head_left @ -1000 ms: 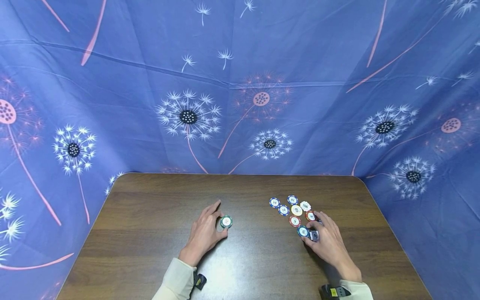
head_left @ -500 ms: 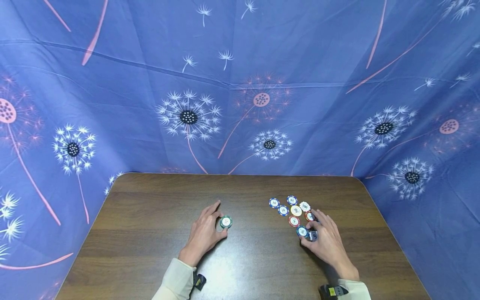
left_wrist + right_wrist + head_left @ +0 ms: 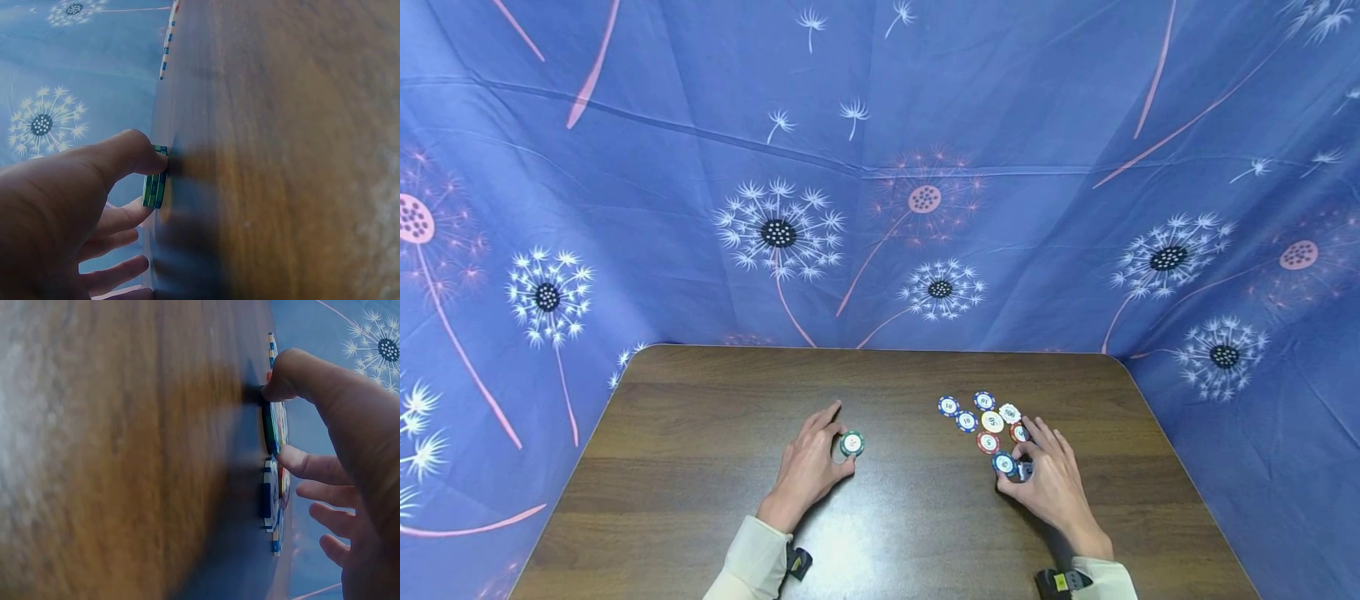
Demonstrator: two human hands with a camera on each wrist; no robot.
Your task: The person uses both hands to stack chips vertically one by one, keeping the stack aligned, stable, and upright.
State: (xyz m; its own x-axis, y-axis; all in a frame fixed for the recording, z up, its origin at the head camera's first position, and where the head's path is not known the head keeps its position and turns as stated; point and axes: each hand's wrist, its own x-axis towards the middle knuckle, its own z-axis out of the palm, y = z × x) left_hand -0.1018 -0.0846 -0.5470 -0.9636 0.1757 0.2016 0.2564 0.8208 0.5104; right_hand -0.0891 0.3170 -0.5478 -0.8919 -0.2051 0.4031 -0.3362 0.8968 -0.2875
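Observation:
In the head view my left hand (image 3: 808,467) pinches a short stack of green poker chips (image 3: 852,443) between thumb and index finger, left of the middle of the table. Its layered green edges (image 3: 155,178) show in the left wrist view, close to the tabletop. My right hand (image 3: 1054,483) has thumb and index finger at opposite sides of a green poker chip (image 3: 1004,464) at the near edge of a loose group. Under that hand, a dark-and-white chip (image 3: 1025,472) is partly hidden. A red chip (image 3: 1018,432) lies beside the fingertips, partly covered.
Several chips lie flat beyond my right hand: blue ones (image 3: 948,406), a red one (image 3: 988,442), a yellowish one (image 3: 992,422) and a white one marked 500 (image 3: 1010,413). The brown wooden table (image 3: 910,525) meets a blue dandelion-print cloth (image 3: 1037,108) at back and sides.
My right hand has shifted slightly left, its thumb closer round the green chip, and covers more of the dark-and-white chip. The left hand and its stack stay put.

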